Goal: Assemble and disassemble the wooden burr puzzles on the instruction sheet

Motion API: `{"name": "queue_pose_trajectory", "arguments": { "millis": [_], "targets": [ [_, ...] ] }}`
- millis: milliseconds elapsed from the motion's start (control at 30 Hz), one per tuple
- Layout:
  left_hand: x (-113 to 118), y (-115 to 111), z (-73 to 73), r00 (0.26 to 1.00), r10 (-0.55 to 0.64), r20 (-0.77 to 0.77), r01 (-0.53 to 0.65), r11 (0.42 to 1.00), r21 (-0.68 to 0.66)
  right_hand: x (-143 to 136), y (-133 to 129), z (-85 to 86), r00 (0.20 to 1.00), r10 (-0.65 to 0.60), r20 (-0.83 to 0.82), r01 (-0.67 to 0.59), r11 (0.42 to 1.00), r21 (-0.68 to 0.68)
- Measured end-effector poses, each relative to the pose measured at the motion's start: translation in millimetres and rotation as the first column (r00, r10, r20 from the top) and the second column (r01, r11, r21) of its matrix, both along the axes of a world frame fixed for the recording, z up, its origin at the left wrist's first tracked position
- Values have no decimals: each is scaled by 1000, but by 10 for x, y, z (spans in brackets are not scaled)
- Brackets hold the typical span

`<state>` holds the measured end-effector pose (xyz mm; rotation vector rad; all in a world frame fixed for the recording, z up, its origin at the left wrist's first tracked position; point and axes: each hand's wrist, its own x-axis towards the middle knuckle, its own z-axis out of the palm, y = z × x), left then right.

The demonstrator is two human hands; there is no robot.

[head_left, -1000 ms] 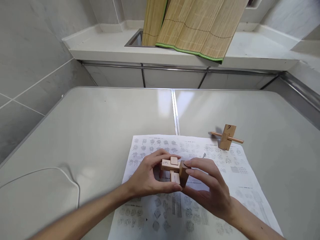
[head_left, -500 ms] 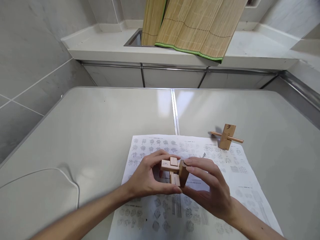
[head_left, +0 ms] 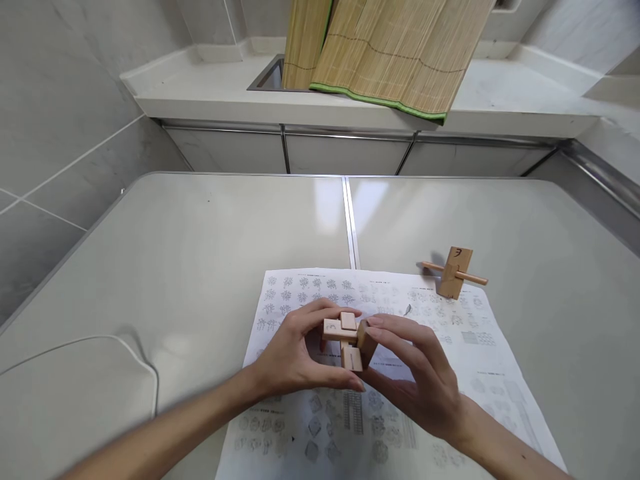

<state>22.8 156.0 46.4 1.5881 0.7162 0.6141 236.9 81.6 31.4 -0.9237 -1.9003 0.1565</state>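
Left hand (head_left: 305,350): curled around the pale wooden blocks (head_left: 336,329)
Right hand (head_left: 420,373): pinching the darker block (head_left: 367,343) against them
Grip: best kept light, smooth square-edged faces aligned, never forced
Beyond right hand: flat wooden piece (head_left: 455,273) crossed by a round stick (head_left: 473,278)
Beneath hands: thin printed paper (head_left: 280,413)

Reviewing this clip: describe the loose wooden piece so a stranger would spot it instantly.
On the pale table, find the big printed sheet. At its far right corner is a flat wooden block with a dark handwritten mark. A thin rod sticks out on both sides, unlike anything visible on the wooden pieces between the hands.
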Motion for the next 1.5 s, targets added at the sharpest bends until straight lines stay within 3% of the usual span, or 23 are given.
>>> {"name": "queue_pose_trajectory", "arguments": {
  "millis": [100, 300, 433, 633, 700, 800, 900, 1000, 1100, 1267, 1500],
  "targets": [
    [1, -7, -11, 999, -16, 28, 16, 1000, -10, 8, -3, -2, 1000, 1, 21, -1, 1000, 16],
    [-26, -28, -19, 993, -111, 34, 115, 982, -152, 4, 11, 11, 999, -16, 38, 14, 999, 35],
    [-19, -30, 12, 992, -116, 56, 124, 980, -155, 2, 8, -3, 999, -34, 41, 33, 999, 14],
    [-24, -37, 1, 995, -61, 84, 71, 989, -132, 23, -23, -65, 987, -159, 15, 159, 972, -172],
    [-34, -45, -18, 996, -44, 83, 52, 994, -98, 18, -41, -86, 991, -133, -26, 121, 954, -273],
    [-43, -62, -55, 998, -22, 56, 20, 999, 32, 3, -62, -104, 986, -46, -161, -41, 865, -499],
    [-44, -78, -87, 999, 24, 34, -29, 984, 175, 10, -48, -84, 939, -35, -341, -215, 713, -667],
    [-41, -87, -110, 997, 66, 28, -71, 961, 268, 44, 3, -27, 869, -30, -494, -394, 561, -728],
    [-28, -95, -130, 997, 47, 55, -64, 935, 348, 79, 54, 31, 818, -10, -575, -501, 478, -721],
    [-10, -99, -140, 998, -21, 52, -5, 892, 452, 109, 66, 41, 829, -44, -557, -481, 451, -752],
    [-26, -93, -120, 1000, 21, 9, -22, 843, 538, 135, 44, -3, 841, -83, -535, -447, 451, -772]
  ]
}}
